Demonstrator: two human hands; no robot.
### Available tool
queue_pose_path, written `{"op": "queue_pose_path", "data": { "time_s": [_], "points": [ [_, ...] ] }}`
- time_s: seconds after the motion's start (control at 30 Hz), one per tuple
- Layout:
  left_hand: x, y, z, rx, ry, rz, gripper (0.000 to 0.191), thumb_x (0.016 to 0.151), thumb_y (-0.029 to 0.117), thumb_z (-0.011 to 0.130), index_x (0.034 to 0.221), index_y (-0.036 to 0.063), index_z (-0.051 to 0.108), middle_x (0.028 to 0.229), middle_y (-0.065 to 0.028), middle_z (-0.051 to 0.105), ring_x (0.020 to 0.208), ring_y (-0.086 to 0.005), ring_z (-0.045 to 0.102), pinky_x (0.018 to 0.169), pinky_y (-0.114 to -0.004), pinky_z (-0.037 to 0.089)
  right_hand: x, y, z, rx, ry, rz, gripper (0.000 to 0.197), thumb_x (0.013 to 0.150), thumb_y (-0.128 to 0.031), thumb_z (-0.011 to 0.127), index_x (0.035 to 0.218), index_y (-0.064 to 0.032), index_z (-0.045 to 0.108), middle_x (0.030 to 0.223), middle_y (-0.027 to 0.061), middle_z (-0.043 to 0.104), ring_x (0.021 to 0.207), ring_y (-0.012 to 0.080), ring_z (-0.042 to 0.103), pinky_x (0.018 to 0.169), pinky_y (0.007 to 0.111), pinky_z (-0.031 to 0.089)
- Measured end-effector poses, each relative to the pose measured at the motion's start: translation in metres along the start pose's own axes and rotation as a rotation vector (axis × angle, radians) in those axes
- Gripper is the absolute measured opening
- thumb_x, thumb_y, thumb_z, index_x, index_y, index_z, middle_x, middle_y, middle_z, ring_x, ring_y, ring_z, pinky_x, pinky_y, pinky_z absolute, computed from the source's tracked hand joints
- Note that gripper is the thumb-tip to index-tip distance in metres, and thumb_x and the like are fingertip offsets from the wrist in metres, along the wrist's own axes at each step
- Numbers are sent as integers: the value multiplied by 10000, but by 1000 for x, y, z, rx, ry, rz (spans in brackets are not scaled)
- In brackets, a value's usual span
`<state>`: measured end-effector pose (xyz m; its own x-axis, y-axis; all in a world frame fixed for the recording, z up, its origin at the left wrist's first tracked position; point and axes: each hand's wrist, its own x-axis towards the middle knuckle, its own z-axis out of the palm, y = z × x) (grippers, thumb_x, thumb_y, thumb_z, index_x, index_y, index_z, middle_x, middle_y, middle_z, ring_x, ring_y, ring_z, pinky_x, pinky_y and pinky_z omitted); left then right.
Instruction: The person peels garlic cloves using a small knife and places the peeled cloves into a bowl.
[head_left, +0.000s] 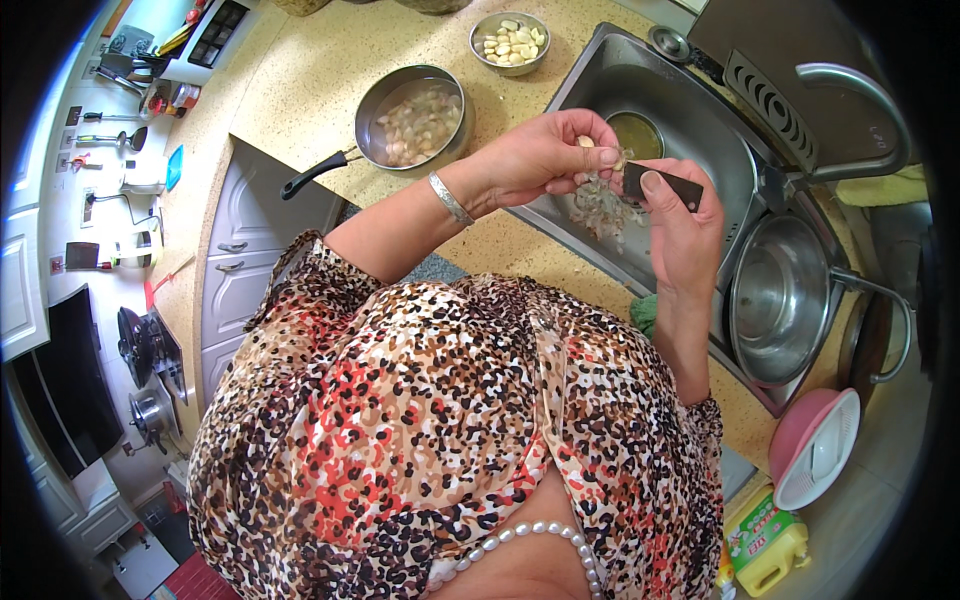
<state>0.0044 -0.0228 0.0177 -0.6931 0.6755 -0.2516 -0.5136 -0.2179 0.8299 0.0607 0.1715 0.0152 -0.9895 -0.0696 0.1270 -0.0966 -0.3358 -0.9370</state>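
Over the near edge of a steel sink (697, 97), my left hand (551, 154) pinches a garlic clove (585, 141) with some loose skin. My right hand (679, 217) grips a small flat dark blade (662, 187), its end close to my left fingertips. Garlic skins (604, 214) lie in the sink below my hands. On the counter to the left, a black-handled pot (360, 127) holds unpeeled garlic cloves (420, 124) in water. A small steel bowl (476, 45) of peeled garlic cloves (514, 45) stands beyond it.
A faucet (892, 112) rises at the sink's far side. A large steel basin (780, 292) sits in the second sink bowl. A pink basin with a white strainer (802, 442) and a yellow jug (772, 547) are at the right. A green cloth (643, 313) lies by the sink's near edge.
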Motion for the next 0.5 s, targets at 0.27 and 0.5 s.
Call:
{"op": "queue_pose_path", "data": {
  "time_s": [0.27, 0.5],
  "points": [
    [-1, -4, 11, 251, 141, 111, 172, 950, 208, 612, 1048, 68, 633, 849, 29, 642, 604, 6, 445, 468, -157, 310, 1, 4, -1, -131, 77, -47, 95, 904, -41, 622, 963, 33, 633, 894, 84, 683, 824, 129, 639, 802, 247, 496],
    [-3, -5, 3, 20, 148, 93, 180, 944, 200, 621, 1066, 70, 647, 902, 15, 644, 611, 9, 456, 470, -150, 298, 5, 2, -8, 66, 157, -15, 104, 899, -61, 641, 969, 16, 645, 897, 76, 680, 818, 148, 642, 786, 287, 533]
  ]
}}
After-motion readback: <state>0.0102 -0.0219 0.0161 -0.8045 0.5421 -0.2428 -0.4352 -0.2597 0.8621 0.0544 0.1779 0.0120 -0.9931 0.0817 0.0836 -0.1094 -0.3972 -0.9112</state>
